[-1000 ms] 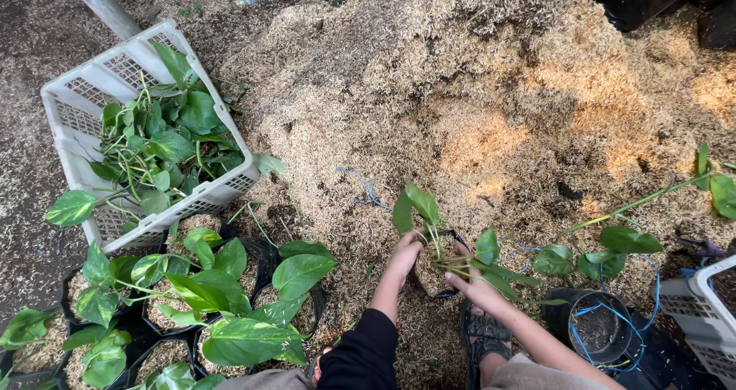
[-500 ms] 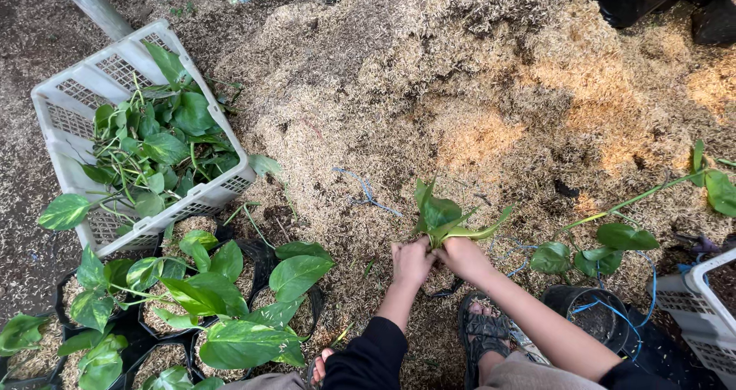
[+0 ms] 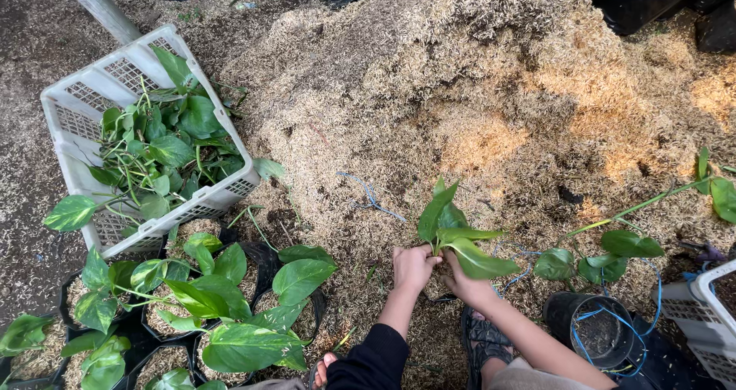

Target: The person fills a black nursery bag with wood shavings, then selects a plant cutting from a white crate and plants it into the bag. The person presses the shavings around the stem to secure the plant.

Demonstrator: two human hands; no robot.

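Down at six o'clock both hands meet on one leafy cutting (image 3: 452, 236): the left hand (image 3: 414, 267) is closed around the base of its stem, and the right hand (image 3: 468, 286) grips the same stem just beside it, touching the left. The cutting stands nearly upright, its long green leaves fanning toward twelve and three o'clock, right at the foot of the big husk pile (image 3: 475, 75).

That pile of pale, straw-coloured husk fills the ground from centre to twelve and two o'clock, sunlit in patches at three. Bare dark soil (image 3: 31, 37) shows at ten o'clock, sprinkled with loose husk. No walls here, it is open outdoor ground.

At nine o'clock a white plastic crate (image 3: 73, 102) sits tilted, packed with more green cuttings. Below it, at seven to eight o'clock, a cluster of black nursery pots (image 3: 261, 256) holds planted leafy cuttings, crowded close against the left forearm. At four o'clock stands an empty black pot (image 3: 598, 332) with blue string (image 3: 586, 344) looped over it, and another pale crate (image 3: 701, 313) clips the frame edge. A long trailing vine (image 3: 636, 206) lies across the husk at three o'clock.

Free room lies straight ahead of the hands, on the slope of the pile; both sides are hemmed in by pots and crates.
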